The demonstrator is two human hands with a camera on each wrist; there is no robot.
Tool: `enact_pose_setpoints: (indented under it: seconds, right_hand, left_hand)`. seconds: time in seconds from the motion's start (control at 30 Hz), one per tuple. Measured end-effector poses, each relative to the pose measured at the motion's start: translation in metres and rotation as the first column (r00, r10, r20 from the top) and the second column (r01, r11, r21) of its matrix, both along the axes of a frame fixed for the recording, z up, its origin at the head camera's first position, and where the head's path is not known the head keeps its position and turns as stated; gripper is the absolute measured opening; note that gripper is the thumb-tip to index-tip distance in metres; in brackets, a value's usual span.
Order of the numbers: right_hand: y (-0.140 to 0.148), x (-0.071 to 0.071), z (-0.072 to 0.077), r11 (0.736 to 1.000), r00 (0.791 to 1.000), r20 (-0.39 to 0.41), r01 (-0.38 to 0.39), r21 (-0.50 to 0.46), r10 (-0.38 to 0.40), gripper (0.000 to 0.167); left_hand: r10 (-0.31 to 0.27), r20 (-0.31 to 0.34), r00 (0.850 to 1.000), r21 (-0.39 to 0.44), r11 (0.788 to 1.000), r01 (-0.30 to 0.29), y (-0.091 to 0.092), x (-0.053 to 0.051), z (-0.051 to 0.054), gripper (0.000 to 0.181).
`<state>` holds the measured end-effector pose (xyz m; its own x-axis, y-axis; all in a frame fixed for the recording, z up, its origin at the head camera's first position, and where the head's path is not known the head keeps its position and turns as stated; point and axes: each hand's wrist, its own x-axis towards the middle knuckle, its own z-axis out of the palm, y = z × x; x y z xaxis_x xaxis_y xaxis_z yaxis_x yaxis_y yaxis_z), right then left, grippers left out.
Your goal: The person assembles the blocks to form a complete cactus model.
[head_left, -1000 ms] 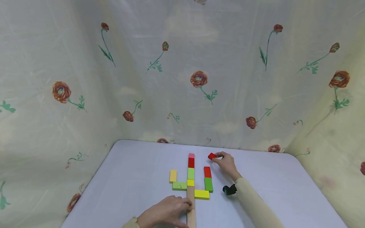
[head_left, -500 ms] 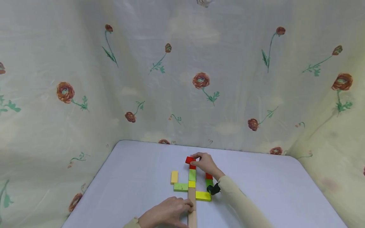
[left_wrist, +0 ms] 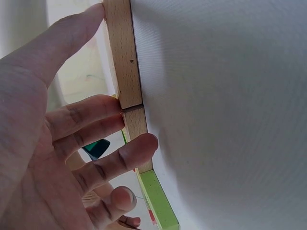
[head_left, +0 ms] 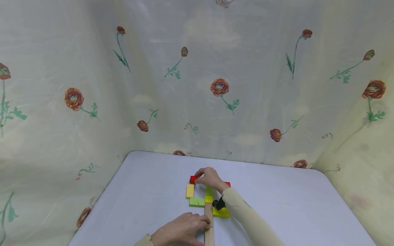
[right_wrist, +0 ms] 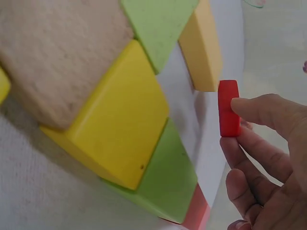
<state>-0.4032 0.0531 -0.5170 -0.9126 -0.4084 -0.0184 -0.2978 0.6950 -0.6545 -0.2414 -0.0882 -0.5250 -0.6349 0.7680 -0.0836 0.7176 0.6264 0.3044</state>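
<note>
My right hand (head_left: 210,178) pinches a small red block (head_left: 193,179) between thumb and fingers, just beyond the far end of a pale orange block (head_left: 189,191). In the right wrist view the red block (right_wrist: 229,108) looks close to the orange block (right_wrist: 201,50); contact is hard to tell. My left hand (head_left: 181,227) rests its fingertips on the natural wooden blocks (head_left: 209,235), fingers spread and loosely bent, the thumb against the near block's side. A light green block (head_left: 197,202) joins the orange block to the yellow block (head_left: 208,199) in the column. My right hand hides the column's far end.
Right of the column lies a bright yellow block (head_left: 221,213). A red block (head_left: 227,183) shows partly behind the right hand. A black device (head_left: 218,204) sits at the right wrist. Flowered cloth (head_left: 197,85) surrounds the white table (head_left: 147,181).
My right hand has carried the red block leftward across the column, from the right side to the far end of the orange block. The left hand stays on the wooden blocks. The view shifted slightly.
</note>
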Motion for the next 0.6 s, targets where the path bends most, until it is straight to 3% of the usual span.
enact_pose_setpoints:
  seconds: [0.27,0.6]
  right_hand:
    - [-0.0028,0.0014,-0.0043,0.999,1.0,0.026,0.014,0.033,-0.014,0.026]
    - [-0.0088,0.0025,-0.0066,0.999,0.998,0.058,0.036,0.029,-0.037,0.026]
  left_hand:
    - [-0.053,-0.061,0.997,0.006,0.999,0.054,-0.0016,0.0004,-0.0006,0.053]
    - [-0.05,-0.054,0.997,0.017,0.999,0.051,-0.0027,0.0023,0.001,0.052]
